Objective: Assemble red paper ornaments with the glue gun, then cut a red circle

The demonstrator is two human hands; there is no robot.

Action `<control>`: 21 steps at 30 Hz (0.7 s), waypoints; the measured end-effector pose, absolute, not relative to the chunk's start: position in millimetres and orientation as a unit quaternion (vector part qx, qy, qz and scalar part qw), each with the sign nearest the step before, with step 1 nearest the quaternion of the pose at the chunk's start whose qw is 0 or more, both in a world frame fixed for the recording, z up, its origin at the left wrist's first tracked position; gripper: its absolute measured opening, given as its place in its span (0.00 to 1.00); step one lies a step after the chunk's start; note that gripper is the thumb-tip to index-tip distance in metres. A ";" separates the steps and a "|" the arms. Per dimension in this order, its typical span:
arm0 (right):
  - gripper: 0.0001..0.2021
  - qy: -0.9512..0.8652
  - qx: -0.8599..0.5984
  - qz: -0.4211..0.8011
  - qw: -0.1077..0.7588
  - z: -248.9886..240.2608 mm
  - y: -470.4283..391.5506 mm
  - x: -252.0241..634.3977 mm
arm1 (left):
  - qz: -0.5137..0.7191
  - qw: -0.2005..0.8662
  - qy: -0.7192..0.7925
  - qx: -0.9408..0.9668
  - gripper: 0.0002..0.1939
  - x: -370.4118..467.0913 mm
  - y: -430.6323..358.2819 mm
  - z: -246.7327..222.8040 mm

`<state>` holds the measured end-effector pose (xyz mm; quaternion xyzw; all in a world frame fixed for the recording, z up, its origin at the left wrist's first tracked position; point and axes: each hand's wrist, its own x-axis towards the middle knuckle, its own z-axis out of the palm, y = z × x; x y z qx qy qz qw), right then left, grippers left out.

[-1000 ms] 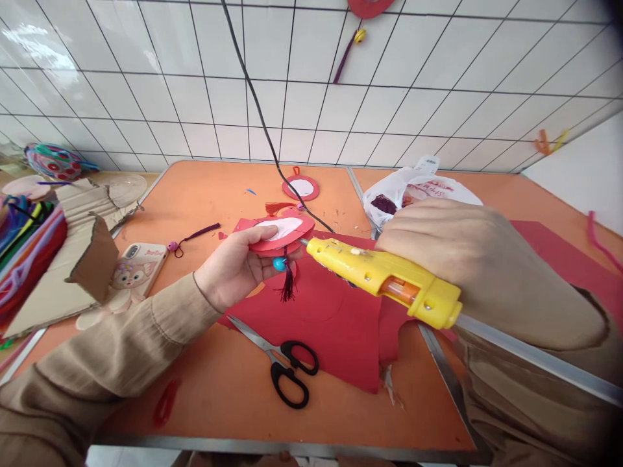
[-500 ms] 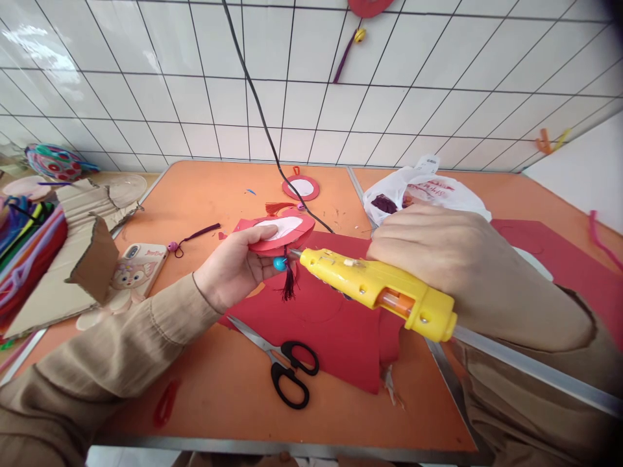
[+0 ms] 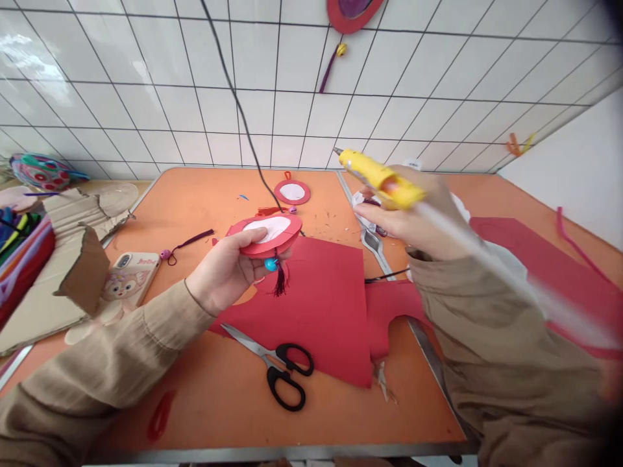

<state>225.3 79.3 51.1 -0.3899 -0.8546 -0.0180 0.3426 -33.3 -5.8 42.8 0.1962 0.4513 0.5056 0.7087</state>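
My left hand point(image 3: 228, 263) is closed around a round red paper ornament point(image 3: 287, 227) with a white centre, the thumb pressed on top. From its lower edge hangs a turquoise bead point(image 3: 271, 264) with a dark tassel point(image 3: 280, 282). To the right, my right hand point(image 3: 413, 217) grips a yellow glue gun point(image 3: 382, 178), raised above the table with its nozzle pointing up and left. A long translucent glue stick point(image 3: 487, 259) sticks out of its back end, blurred. Red paper sheets point(image 3: 321, 311) lie under the left hand, and black-handled scissors point(image 3: 280, 366) rest at their near edge.
A similar red ring ornament point(image 3: 306, 194) lies further back near a black cable point(image 3: 233, 91). At left are a phone point(image 3: 131, 279), cut cardboard point(image 3: 43, 298) and a pink-beaded tassel point(image 3: 192, 238). A white plastic bag point(image 3: 460, 206) sits behind my right hand; another ornament point(image 3: 346, 29) hangs on the tiled wall.
The glue gun has moved up and away from the ornament, its nozzle now lifted. My left hand still holds the ornament in nearly the same place. The camera view has shifted slightly.
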 end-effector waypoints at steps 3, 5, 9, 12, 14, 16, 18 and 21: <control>0.17 -0.844 -0.450 -0.024 0.290 28.5 106.4 232.8 | 0.512 0.698 0.455 0.210 0.10 -34.9 -5.0 45.4; 0.26 -0.857 -0.461 -0.008 0.230 17.3 115.3 233.4 | 0.520 0.689 0.455 0.218 0.10 -38.1 -2.6 48.6; 0.35 -0.886 -0.410 0.016 0.215 13.1 111.5 224.4 | 0.564 0.664 0.424 0.248 0.10 -51.2 4.2 61.0; 0.36 -0.918 -0.321 0.019 0.232 19.3 98.9 212.4 | 0.602 0.634 0.398 0.279 0.10 -62.3 5.4 73.8; 0.37 -0.939 -0.272 0.021 0.210 19.9 91.5 202.7 | 0.617 0.615 0.389 0.300 0.11 -67.0 3.5 81.2; 0.39 -0.953 -0.258 0.010 0.159 14.4 87.4 192.8 | 0.624 0.605 0.385 0.310 0.11 -68.8 0.3 85.9; 0.40 -0.961 -0.254 -0.015 0.110 3.8 86.9 183.8 | 0.622 0.608 0.381 0.314 0.12 -68.1 -3.0 88.0; 0.38 -0.964 -0.249 -0.050 0.079 -13.3 90.0 174.5 | 0.610 0.621 0.370 0.326 0.13 -64.7 -6.5 88.6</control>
